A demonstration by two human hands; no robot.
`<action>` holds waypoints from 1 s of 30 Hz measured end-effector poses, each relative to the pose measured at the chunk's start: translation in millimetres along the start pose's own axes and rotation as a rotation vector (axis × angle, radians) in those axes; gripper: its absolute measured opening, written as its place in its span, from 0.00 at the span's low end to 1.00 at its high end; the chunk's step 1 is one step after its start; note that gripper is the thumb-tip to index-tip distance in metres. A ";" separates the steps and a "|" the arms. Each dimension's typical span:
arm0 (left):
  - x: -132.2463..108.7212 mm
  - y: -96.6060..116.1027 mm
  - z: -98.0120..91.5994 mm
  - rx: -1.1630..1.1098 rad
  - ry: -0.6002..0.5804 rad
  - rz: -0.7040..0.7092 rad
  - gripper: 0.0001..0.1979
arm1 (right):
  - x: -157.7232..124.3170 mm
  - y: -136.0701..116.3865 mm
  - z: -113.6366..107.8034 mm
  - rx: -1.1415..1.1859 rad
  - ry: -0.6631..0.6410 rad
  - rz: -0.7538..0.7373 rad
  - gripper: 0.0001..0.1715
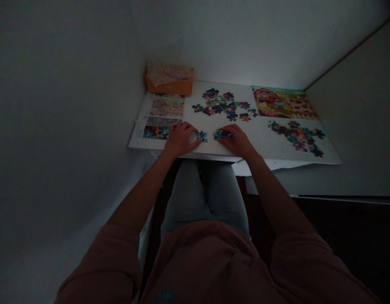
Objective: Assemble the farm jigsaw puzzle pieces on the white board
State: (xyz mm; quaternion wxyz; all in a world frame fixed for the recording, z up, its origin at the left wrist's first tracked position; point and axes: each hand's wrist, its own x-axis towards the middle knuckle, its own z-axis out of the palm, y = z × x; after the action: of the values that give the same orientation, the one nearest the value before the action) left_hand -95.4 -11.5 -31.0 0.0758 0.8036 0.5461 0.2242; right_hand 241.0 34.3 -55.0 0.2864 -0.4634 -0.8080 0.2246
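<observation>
My left hand rests on the white board, its fingertips at or against a small blue-green jigsaw piece. My right hand has its fingers on a dark blue-green jigsaw piece, with part of it hidden under them. The two pieces lie close together between my hands. Farther ahead lies a loose heap of jigsaw pieces. A second, longer group of pieces lies to the right.
A colourful farm picture lies at the back right of the board. Printed picture sheets lie at the back left, beyond my left hand. An orange box stands behind them against the wall. My knees show below the board's front edge.
</observation>
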 end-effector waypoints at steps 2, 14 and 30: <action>0.6 0.1 -0.4 -0.003 -0.007 -0.001 0.17 | -2.5 -3.3 2.8 0.031 -0.030 -0.043 0.26; 0.8 -4.2 0.7 -0.009 -0.002 0.005 0.17 | -0.4 -22.1 18.9 -0.205 -0.102 -0.165 0.24; -1.6 -0.3 -5.5 0.025 -0.111 0.128 0.20 | -2.9 -39.2 21.4 -0.227 -0.156 -0.115 0.26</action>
State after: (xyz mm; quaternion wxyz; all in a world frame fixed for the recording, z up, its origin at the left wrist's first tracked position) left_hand -98.6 -13.5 -26.7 0.0815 0.8490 0.4911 0.1770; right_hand 203.5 11.2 -46.8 0.1811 -0.4270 -0.8731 0.1503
